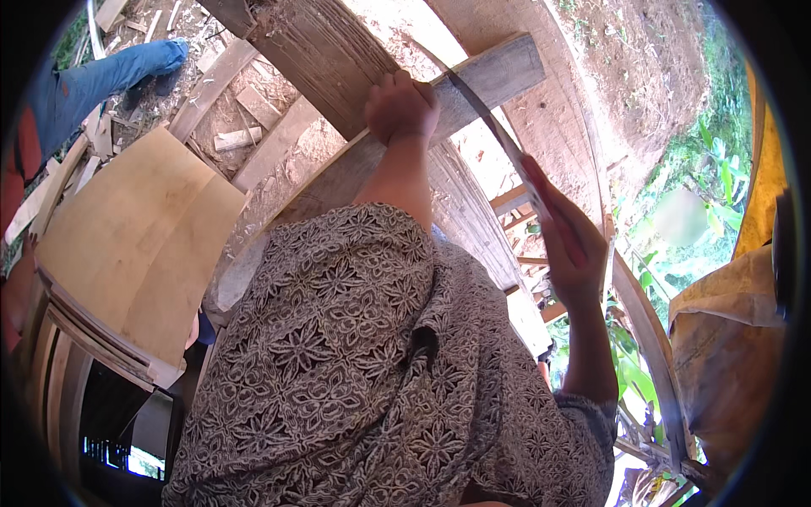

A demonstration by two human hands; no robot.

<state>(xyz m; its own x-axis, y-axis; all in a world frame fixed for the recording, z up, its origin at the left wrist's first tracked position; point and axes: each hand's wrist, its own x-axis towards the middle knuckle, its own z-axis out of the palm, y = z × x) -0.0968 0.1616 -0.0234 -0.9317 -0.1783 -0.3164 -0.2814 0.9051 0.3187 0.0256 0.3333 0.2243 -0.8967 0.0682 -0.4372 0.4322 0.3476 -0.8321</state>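
A grey wooden plank [507,72] lies slantwise over broader boards. My left hand [402,108] is closed over its edge, fingers curled and knuckles up, pressing it against a thick rough beam [317,55] beneath. In my right hand [581,249] is a handsaw [487,114], gripped by its red handle. The dark narrow blade runs up and to the left, crossing the plank to the right of my left hand. From this angle I cannot tell how deep the blade sits in the wood.
A pale plywood-topped piece [144,237] stands at the left. Beyond it is another person's leg in blue trousers [114,80]. Wood offcuts [238,139] and shavings litter the ground. A curved board edge [583,110], green plants and a yellow-brown tarp [726,313] lie at the right.
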